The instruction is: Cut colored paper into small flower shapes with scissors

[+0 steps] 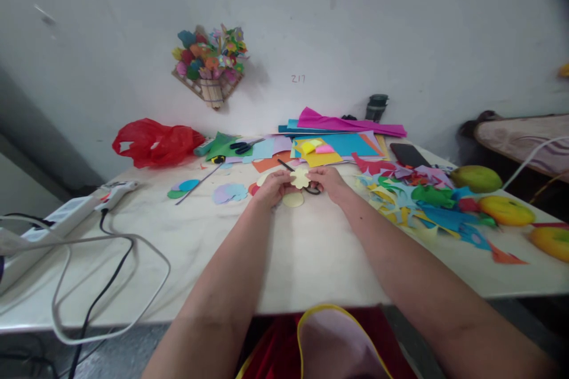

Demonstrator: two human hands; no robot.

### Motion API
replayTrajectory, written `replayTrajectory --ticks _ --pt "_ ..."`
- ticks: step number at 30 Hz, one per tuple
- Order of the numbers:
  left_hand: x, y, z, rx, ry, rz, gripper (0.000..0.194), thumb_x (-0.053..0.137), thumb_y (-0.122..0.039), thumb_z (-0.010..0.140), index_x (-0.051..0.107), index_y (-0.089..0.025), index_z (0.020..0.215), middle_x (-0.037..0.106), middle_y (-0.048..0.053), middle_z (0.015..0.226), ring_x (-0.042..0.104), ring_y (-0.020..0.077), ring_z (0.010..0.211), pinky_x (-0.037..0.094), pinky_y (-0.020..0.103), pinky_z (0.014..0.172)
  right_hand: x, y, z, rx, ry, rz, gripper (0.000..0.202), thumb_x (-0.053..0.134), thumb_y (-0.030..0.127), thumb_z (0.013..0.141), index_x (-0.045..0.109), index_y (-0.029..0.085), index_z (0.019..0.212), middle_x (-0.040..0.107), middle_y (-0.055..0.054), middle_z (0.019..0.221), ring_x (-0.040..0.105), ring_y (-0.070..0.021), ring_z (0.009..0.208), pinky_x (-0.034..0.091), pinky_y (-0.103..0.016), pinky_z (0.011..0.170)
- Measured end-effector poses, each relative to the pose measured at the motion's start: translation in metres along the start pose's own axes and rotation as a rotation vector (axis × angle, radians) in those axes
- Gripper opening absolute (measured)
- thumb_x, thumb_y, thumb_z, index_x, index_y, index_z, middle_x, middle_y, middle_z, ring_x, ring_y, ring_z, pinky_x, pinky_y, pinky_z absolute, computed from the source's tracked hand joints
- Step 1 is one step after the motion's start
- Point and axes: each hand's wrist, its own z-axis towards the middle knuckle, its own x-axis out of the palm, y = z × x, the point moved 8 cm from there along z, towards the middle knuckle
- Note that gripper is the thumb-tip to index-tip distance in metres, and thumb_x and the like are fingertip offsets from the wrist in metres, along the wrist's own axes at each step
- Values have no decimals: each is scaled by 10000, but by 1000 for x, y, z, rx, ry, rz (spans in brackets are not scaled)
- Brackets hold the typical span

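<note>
Between my two hands is a pale yellow paper flower, held up by its edges above the table. My left hand pinches its left side, and my right hand pinches its right side. Just below lies a pale yellow paper circle flat on the table. Dark-handled scissors rest behind the flower, partly hidden by it and by my right hand. To the left, close to my left hand, are light blue and lilac paper flower cutouts.
Paper scraps spread over the right side, with mangoes and a phone near them. Coloured sheets and black scissors lie at the back. A red plastic bag, power strip and cables occupy the left.
</note>
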Motion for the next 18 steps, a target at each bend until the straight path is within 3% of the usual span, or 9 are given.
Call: replayTrajectory --ticks 5,10,12,14,16,18 --pt "-2 -2 2 4 -50 -43 43 619 -138 780 596 -104 792 687 93 716 675 176 610 581 302 634 0 0 0 4 -17 9 132 749 211 610 638 139 619 575 12 496 453 -71 419 254 -184 344" --pt "-6 2 3 -71 -92 -112 350 542 -431 868 624 -94 820 685 134 732 680 213 677 584 411 757 -3 -2 0 2 -53 45 140 755 222 607 648 136 636 603 3 518 433 -55 411 252 -168 334" --pt "-3 2 2 -59 -50 -100 257 583 -340 850 634 -88 847 693 132 767 685 215 719 569 433 821 -2 -2 -1 2 -59 49 159 765 239 601 654 137 651 613 1 526 431 -54 411 256 -164 333" --pt "2 0 1 -36 12 -58 112 626 -152 784 639 -83 871 704 117 808 685 193 738 558 412 860 -1 -2 -1 -1 -58 46 170 771 251 598 658 140 659 612 7 527 432 -54 413 262 -161 333" --pt "6 0 -1 -20 50 -25 149 620 -23 719 637 -81 855 707 101 825 683 170 736 554 380 875 0 -3 -1 1 -52 40 167 771 249 599 659 140 660 612 10 530 434 -53 415 263 -159 335" --pt "6 0 -2 -14 49 -13 155 605 9 709 633 -78 834 706 99 823 684 161 733 554 365 878 0 -3 -1 7 -47 32 158 768 239 602 653 141 648 610 11 530 436 -53 416 256 -159 336"
